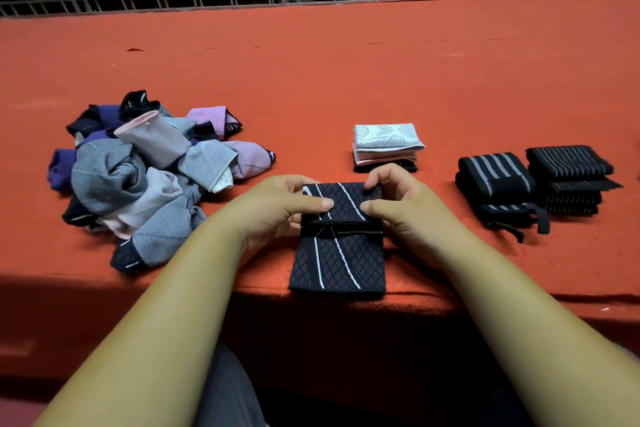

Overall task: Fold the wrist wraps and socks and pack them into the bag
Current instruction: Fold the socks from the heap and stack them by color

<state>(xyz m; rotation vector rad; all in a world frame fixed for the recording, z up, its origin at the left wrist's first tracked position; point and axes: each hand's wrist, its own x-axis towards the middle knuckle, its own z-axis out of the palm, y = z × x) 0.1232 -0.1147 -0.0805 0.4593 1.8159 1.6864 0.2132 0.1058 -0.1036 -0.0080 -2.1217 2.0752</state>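
Socks (162, 177) lie heaped unfolded left of folded stacks (386, 147) on the red table (346, 73), while left hand (277, 204) and right hand (401, 204) pinch a half-folded dark sock (341, 239); no bag visible.

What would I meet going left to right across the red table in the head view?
pile of loose socks → dark patterned sock → small folded stack → wide-striped wrist wraps → thin-striped wrist wraps

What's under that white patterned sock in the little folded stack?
Beneath the white sock lie a pink folded layer and a black one on the table. Only their edges show; the rest is covered.
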